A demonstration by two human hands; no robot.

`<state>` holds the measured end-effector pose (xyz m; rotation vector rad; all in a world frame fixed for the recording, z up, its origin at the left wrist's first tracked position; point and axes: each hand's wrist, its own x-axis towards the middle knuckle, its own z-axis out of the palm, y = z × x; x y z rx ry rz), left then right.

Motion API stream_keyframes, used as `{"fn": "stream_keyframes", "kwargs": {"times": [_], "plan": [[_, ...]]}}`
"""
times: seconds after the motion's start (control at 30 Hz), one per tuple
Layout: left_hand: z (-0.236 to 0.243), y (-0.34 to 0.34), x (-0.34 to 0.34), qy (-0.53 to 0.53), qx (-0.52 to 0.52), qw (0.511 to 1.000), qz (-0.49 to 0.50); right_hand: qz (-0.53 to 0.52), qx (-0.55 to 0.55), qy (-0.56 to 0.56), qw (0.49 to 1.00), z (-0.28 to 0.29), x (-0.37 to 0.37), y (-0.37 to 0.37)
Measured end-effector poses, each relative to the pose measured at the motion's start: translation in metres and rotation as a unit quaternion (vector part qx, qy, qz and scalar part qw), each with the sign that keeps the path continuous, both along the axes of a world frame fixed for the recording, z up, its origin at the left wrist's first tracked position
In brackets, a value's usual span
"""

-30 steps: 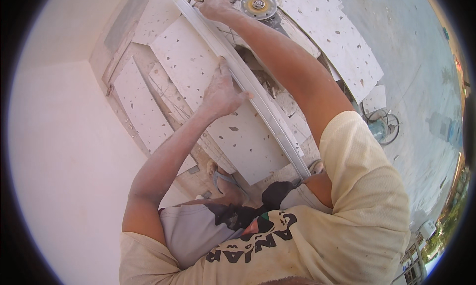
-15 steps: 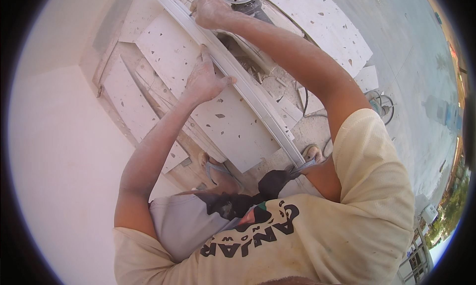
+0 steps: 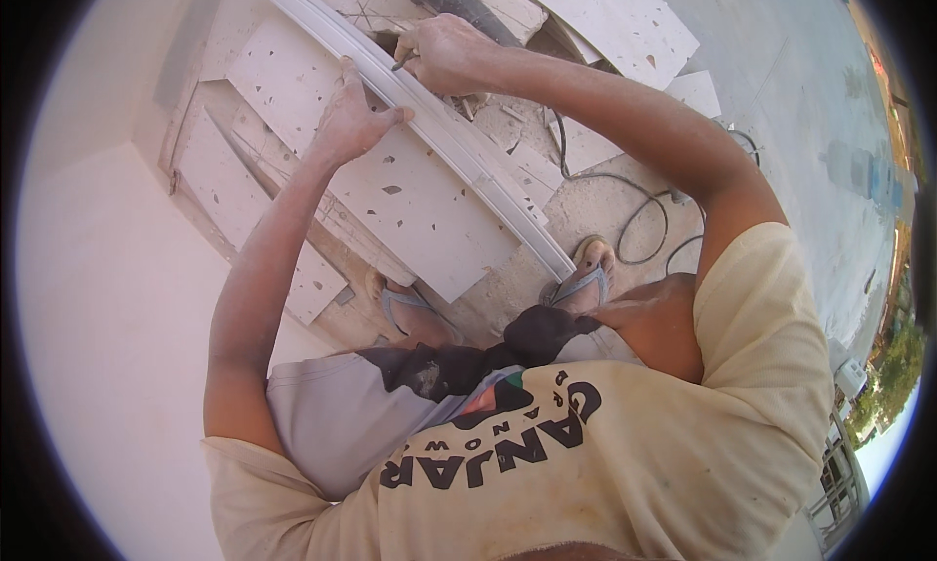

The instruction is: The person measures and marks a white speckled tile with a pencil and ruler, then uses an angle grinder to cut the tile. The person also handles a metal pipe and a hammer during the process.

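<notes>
Two hands on one long pale straightedge (image 3: pixel 459 146) lying diagonally across a speckled tile (image 3: pixel 410 205). Left hand (image 3: pixel 349 122) presses it, fingers spread flat on top. Right hand (image 3: pixel 444 53) just beyond, fingers pinched around a pencil (image 3: pixel 402 63), tip at the straightedge.

My left hand (image 3: pixel 353 122) presses flat on a long pale straightedge (image 3: pixel 459 156) that runs diagonally across a white speckled tile (image 3: pixel 410 205), while my right hand (image 3: pixel 444 53) pinches a thin pencil (image 3: pixel 402 63) with its tip against the straightedge's far edge. More speckled tiles (image 3: pixel 615 19) lie stacked beyond on the dusty concrete floor (image 3: pixel 781 102), and a black cable (image 3: pixel 625 200) loops across the floor near my right foot in its sandal (image 3: pixel 586 278). A dark power tool (image 3: pixel 454 0) lies just past my right hand, partly cut off by the upper edge.
</notes>
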<state>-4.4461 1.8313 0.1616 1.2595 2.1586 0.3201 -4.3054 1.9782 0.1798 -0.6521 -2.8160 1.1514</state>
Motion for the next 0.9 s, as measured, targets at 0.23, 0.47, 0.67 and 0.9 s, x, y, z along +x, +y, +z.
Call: {"fn": "stream_keyframes", "kwargs": {"times": [0.23,0.47,0.67,0.9], "plan": [[-0.002,-0.005,-0.001,0.037,-0.002,0.999,-0.013,0.02,-0.051,-0.092,0.994,0.02,0.074,-0.028],[-0.005,-0.003,0.0,0.054,0.018,0.998,-0.031,0.026,-0.062,-0.097,0.993,0.019,0.129,-0.042],[-0.012,-0.006,-0.006,0.086,0.009,0.996,-0.028,0.025,-0.099,-0.1,0.99,0.009,0.166,-0.055],[-0.005,-0.003,-0.001,0.05,-0.025,0.998,-0.021,0.045,-0.091,-0.12,0.988,0.019,0.209,-0.07]]}}
